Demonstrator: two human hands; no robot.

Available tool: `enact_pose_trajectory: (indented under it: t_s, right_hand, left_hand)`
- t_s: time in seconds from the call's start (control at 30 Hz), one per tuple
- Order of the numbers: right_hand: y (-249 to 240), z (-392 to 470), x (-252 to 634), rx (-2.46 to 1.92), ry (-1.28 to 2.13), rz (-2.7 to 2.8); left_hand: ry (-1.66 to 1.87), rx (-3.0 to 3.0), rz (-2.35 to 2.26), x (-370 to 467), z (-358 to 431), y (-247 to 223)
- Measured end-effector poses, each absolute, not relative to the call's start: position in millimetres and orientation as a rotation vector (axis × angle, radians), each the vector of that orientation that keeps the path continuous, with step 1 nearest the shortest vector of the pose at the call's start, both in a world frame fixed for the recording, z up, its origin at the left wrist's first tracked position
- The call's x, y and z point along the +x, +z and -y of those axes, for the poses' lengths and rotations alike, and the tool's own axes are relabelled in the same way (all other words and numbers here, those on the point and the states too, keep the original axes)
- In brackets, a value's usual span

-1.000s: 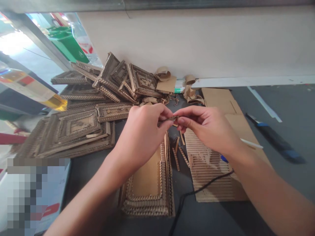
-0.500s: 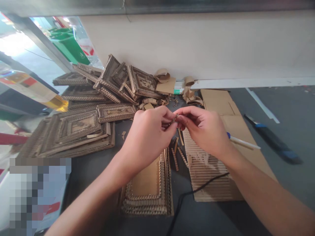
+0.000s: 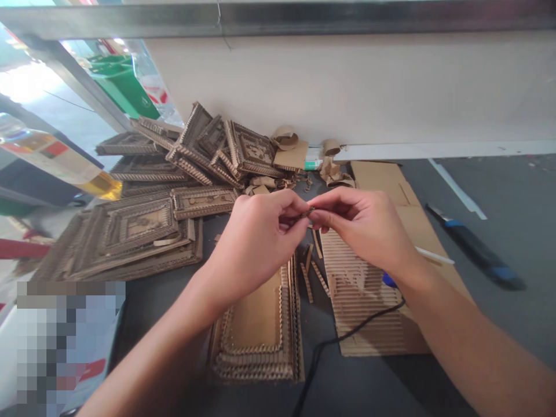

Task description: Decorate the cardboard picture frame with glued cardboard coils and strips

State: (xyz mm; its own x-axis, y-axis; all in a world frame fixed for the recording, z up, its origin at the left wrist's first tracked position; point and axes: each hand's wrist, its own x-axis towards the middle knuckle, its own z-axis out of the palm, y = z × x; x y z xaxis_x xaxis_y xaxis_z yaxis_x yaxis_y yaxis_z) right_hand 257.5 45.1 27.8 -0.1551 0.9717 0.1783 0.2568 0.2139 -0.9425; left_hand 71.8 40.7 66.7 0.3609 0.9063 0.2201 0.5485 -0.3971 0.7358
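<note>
The left hand (image 3: 254, 240) and right hand (image 3: 369, 226) still pinch a small, thin brown piece (image 3: 307, 212), keeping it off the dark worktop (image 3: 369, 391), near the brown corrugated-cardboard frame (image 3: 252, 370).

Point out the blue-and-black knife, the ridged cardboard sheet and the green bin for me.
Blue-and-black knife (image 3: 480, 248): head view, middle of the handle.
Ridged cardboard sheet (image 3: 360, 304): head view, on its exposed ridges.
Green bin (image 3: 125, 90): head view, side of its body.

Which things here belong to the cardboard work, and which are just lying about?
Probably the job's:
small piece in left hand and right hand
frame below
piled frames
loose strips
corrugated sheet
knife

Seemingly just lying about:
bottle
black cord
pen
green bin
</note>
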Motion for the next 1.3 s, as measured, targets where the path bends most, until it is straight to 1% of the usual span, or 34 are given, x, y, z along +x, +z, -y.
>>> enact_pose_trajectory:
  t_s: [0.17, 0.27, 0.4, 0.57, 1.0, 1.13, 1.3]
  right_hand:
    - [25, -43, 256, -1.230, 0.820, 1.651]
    - [22, -42, 255, -1.234, 0.761, 1.673]
    - [17, -42, 252, -1.215, 0.808, 1.654]
    - [16, -42, 252, -1.203, 0.855, 1.655]
    - [27, -44, 258, -1.151, 1.157, 1.602]
    - [29, -43, 259, -1.166, 1.116, 1.637]
    - [27, -39, 254, -1.189, 0.939, 1.676]
  left_hand:
    - [0.918, 1.989, -1.288, 74, -46, 61]
    - [0.875, 2.056, -1.323, 73, -49, 59]
    - [0.832, 2.198, -1.387, 71, -51, 60]
    - [0.813, 2.226, -1.432, 71, -50, 59]
    - [0.811, 2.258, -1.446, 74, -42, 64]
    - [0.770, 2.238, -1.385, 72, -41, 67]
    - [0.789, 2.193, -1.381, 71, -41, 67]
